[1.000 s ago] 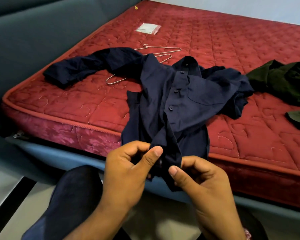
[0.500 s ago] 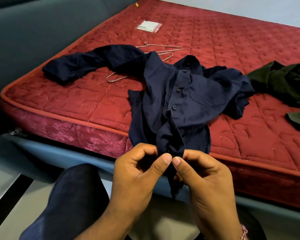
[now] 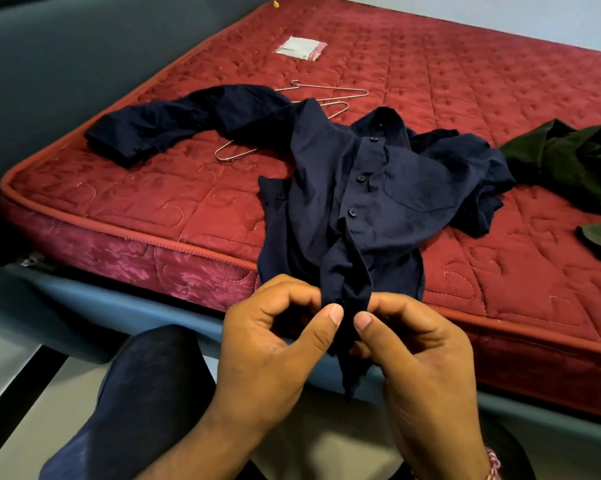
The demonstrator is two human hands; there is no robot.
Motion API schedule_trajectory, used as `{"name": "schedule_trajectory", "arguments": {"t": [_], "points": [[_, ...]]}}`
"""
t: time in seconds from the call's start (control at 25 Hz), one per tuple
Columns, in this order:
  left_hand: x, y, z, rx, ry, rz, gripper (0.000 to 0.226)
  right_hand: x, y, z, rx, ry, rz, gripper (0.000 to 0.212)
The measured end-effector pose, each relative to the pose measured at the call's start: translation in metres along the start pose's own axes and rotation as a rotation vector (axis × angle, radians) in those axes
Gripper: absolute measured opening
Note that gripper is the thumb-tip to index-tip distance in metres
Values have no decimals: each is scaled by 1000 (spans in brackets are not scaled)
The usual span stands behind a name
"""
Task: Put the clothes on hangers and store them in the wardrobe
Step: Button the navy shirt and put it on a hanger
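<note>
left hand [image 3: 275, 344] and right hand [image 3: 417, 358] both pinch the lower front placket of the navy shirt [image 3: 372, 188], which lies spread on the red mattress [image 3: 188, 209] with its hem over the edge; wire hangers [image 3: 330, 95] lie partly beneath its sleeve

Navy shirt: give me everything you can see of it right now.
The navy shirt is dark blue woven cloth with long sleeves, a collar, a chest pocket and a row of dark buttons, several done up. It lies crumpled, front up, on the red mattress, one sleeve stretched out over wire hangers. Its lower front hangs off the edge, pinched by the left hand and right hand.
</note>
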State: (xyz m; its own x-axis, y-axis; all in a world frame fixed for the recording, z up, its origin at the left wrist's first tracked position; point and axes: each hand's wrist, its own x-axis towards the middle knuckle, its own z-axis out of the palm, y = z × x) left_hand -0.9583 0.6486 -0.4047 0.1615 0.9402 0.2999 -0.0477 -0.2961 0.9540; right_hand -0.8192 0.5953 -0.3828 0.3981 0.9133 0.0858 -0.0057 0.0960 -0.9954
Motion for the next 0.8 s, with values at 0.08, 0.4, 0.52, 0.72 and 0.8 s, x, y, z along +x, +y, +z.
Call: {"name": "schedule_trajectory", "arguments": {"t": [0.08, 0.4, 0.52, 0.72, 0.8], "points": [[1, -1, 1, -9, 10, -13, 21, 1, 4, -4, -44, -7, -14, 21], [6, -3, 0, 17, -24, -38, 22, 12, -6, -9, -78, -96, -108, 21], [9, -4, -4, 31, -63, -55, 14, 18, -3, -11, -208, -134, -203, 13], [16, -6, -8, 29, -127, -74, 12, 24, 0, -8, -342, -158, -298, 16], [19, -8, -10, -26, -157, -132, 14, 27, 0, -7, -386, -171, -327, 15]]}}
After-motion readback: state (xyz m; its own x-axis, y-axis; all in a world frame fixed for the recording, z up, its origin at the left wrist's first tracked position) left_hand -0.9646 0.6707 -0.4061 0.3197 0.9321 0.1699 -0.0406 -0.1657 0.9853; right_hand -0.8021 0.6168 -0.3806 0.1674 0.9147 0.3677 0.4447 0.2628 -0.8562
